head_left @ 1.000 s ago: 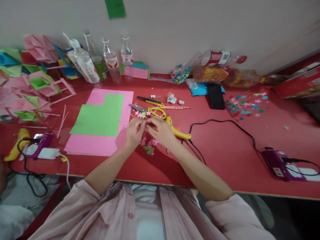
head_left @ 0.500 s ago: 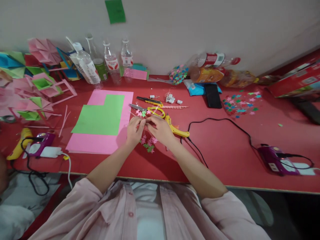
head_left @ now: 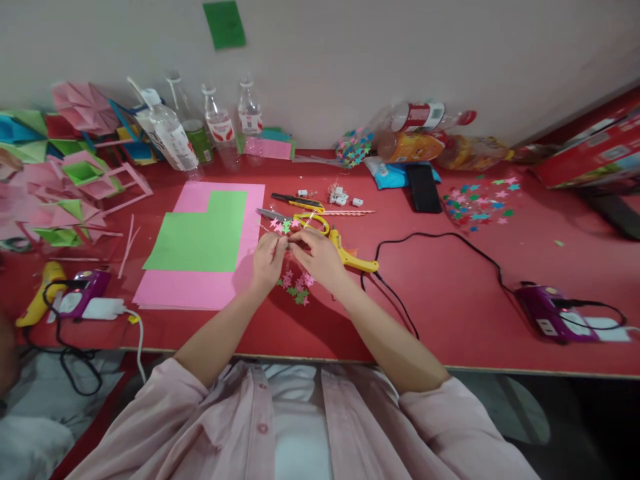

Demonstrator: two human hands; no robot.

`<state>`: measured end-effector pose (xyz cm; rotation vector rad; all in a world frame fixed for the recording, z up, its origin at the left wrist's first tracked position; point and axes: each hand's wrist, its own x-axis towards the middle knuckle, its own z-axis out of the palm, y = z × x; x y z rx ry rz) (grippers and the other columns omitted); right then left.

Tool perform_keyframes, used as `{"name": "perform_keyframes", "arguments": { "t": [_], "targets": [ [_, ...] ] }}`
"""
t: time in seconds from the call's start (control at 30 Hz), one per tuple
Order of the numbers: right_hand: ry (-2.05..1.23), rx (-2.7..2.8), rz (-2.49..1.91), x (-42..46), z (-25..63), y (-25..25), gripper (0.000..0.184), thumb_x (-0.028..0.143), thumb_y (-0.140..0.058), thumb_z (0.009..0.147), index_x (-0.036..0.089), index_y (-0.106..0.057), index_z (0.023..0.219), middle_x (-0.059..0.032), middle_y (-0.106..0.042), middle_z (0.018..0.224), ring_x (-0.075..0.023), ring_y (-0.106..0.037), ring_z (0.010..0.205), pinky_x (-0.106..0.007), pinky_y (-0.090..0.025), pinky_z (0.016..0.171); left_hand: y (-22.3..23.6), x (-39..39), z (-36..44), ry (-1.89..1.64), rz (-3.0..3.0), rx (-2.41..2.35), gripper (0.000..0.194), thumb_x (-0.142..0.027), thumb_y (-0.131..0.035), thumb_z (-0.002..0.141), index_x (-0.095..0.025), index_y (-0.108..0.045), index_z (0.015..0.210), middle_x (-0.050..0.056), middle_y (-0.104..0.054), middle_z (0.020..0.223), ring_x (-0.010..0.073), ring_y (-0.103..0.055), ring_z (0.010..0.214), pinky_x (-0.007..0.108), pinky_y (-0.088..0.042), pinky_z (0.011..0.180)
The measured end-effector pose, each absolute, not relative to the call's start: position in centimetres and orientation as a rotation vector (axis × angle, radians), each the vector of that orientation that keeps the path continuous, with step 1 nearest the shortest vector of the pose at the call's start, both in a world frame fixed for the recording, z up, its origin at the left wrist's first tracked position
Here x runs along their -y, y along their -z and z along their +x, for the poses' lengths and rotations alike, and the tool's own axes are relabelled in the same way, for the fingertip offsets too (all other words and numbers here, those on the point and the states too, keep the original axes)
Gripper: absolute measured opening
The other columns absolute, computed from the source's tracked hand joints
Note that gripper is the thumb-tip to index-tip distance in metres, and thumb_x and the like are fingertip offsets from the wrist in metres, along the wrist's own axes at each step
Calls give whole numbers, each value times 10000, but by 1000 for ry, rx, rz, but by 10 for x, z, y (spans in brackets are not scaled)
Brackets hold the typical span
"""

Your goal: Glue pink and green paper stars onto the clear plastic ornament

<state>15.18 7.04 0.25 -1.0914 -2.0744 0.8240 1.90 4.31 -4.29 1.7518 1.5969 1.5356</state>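
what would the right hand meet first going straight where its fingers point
Probably the bare left hand, close ahead of the bare right hand; depth leaves unclear whether their fingertips touch.

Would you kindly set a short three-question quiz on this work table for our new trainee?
1. True or false: the green sheet lies on top of pink paper.

2. Which thing lies partly over the blue packet? A) scissors; B) black phone; C) white charger.

3. Fill the gap: the star cutouts seen just below the left hand and right hand are pink and ____.

Key: 1. True. 2. B. 3. green.
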Motion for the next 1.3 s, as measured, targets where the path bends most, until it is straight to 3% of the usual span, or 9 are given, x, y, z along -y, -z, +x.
{"name": "perform_keyframes", "arguments": {
  "t": [0.2,0.47,0.63,1.0,1.17,1.3],
  "targets": [
    [-797,2037,-1109,-70,151,-4,94,183,-534,825,203,-560,736,-11,-593,780,-149,-550,754,-285,-422,725,44,-43,18,-1539,1892,-1605,414,-450,-320,959,-208,-428,640,3,-476,645,149,-464,649,301,-374,636],
    [-750,2016,-1075,-70,154,-4,145,187,-543,819,211,-517,678,6,-559,721,-141,-523,713,-272,-420,670,40,-42,14,-1622,2084,-1609,313,-345,-364,962,-198,-565,771,39,-628,759,160,-559,749,315,-438,708],
    [-625,2061,-1048,-71,158,-5,78,177,-527,837,210,-578,789,-29,-614,827,-164,-565,767,-299,-446,705,33,-37,9,-1650,2109,-1608,252,-300,-406,943,-187,-599,828,56,-648,813,178,-569,811,343,-439,770],
    [-492,2100,-1028,-72,172,-5,123,166,-505,864,208,-604,924,-53,-655,907,-185,-600,851,-334,-474,767,34,-39,4,-1716,2105,-1614,113,-248,-482,906,-197,-583,909,38,-658,869,163,-575,841,339,-459,796],
    [-474,2117,-974,-67,181,-12,98,199,-507,881,209,-604,885,-55,-659,893,-181,-609,845,-330,-489,764,30,-37,2,-1742,2084,-1656,142,-235,-503,890,-216,-583,1006,62,-640,985,184,-577,960,355,-481,824],
    [-416,2090,-952,-58,180,-28,140,218,-478,905,218,-617,887,-57,-661,893,-196,-605,905,-355,-486,822,31,-39,-2,-1752,2054,-1669,164,-255,-495,898,-227,-585,1032,80,-603,1127,208,-551,1106,415,-448,955]
  ]
}}
